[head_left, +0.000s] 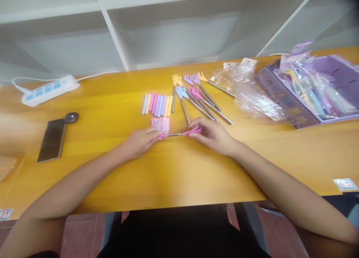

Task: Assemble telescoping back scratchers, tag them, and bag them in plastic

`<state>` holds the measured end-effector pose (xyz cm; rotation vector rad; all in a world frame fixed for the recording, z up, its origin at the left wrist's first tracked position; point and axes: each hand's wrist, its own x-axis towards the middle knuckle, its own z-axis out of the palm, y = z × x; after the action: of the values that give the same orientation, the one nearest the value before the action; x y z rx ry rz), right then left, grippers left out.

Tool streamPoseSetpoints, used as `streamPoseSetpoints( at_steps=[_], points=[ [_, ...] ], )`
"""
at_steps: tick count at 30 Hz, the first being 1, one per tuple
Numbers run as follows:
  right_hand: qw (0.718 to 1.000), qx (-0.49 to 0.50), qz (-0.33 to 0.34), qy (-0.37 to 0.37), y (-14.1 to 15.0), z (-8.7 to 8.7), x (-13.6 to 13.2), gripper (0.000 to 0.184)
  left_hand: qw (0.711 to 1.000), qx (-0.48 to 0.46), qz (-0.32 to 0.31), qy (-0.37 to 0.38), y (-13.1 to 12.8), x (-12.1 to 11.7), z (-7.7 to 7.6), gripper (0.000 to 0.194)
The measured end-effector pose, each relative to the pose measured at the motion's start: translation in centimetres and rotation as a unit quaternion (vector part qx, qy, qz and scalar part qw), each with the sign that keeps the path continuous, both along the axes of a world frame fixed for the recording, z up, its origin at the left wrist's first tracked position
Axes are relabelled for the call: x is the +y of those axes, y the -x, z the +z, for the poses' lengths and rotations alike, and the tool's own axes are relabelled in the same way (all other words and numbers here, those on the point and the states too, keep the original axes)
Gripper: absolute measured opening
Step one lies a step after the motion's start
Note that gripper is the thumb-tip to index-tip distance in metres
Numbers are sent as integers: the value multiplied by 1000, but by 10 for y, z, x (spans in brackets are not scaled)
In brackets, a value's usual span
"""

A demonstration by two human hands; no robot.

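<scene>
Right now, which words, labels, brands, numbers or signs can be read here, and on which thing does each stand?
No text can be read with certainty.
Box: lettering on its front, too blurred.
Pink card: print, too small and blurred.
Left sticker: reddish marks, too blurred.
Right sticker: marks, too blurred.

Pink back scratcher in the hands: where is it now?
In the head view, the pink back scratcher is at centre, held between the left hand and right hand, near the printed card.

pink claw head [192,131], silver rod [175,134], pastel tubes [157,105], yellow table [174,175], purple patterned box [284,95]
</scene>
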<state>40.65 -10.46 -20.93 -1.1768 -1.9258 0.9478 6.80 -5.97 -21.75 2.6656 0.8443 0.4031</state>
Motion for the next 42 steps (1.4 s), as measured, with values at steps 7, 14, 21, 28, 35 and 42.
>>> streamPoseSetpoints(
  at_steps=[7,14,21,28,35,42],
  points=[
    [985,-114,57,-114,-3,68,-6,30,1000,-11,-3,22,2,-1,64,25],
    [913,-251,-8,-322,11,166,-22,24,936,90,206,-270,-20,-22,175,19],
    [817,-363,-136,-428,37,180,-22,24,900,117,294,-299,-26,-40,215,31],
    [810,-402,-125,-409,48,164,-1,31,905,102,258,-324,-18,-39,203,31],
    [777,-413,-110,-463,38,163,4,30,885,56,213,-410,-22,-26,192,32],
    [763,-392,-102,-504,29,170,-4,22,881,16,196,-431,-27,-23,188,34]
  ],
)
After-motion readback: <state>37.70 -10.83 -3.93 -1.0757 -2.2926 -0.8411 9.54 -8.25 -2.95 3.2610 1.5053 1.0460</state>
